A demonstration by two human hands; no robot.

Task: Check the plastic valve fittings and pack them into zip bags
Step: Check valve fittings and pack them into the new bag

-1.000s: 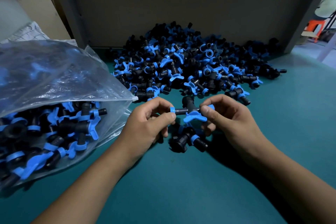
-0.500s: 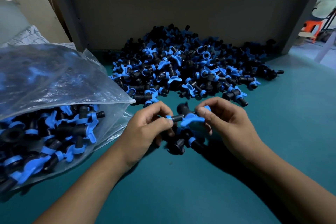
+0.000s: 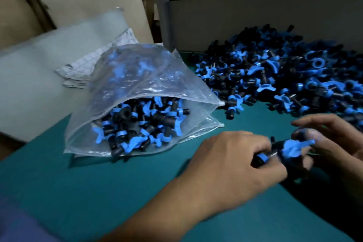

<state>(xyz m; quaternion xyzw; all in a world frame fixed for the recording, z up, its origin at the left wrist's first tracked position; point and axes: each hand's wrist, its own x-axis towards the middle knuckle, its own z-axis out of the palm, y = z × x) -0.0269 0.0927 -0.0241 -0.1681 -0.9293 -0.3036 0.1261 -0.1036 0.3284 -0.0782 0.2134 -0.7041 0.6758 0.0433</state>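
Gripping one black-and-blue valve fitting (image 3: 282,150) between them, the person's two hands work close together at the near right of the green table (image 3: 98,192): the left hand (image 3: 231,165) has its fingers curled round the black barrel end, while the right hand (image 3: 334,139) meets the blue wing handle, though motion blur leaves it unclear whether those fingers pinch the handle or are letting go. Holding the piece by both ends probably lets the handle be turned and tested before packing. The zip bag (image 3: 141,92) lies just left of the hands with its mouth gaping toward the person, already holding many fittings (a sensible spot, since a checked piece needs only a short sweep leftward to drop in). The loose pile of unchecked fittings (image 3: 284,76) spreads at the far right against the grey backboard (image 3: 255,21), within easy reach of the right hand. Compared with half a second earlier, the view has swung left, so the bag now sits near the centre and the pile is pushed to the right edge; the hands have blurred with movement, suggesting the fitting is starting toward the bag.
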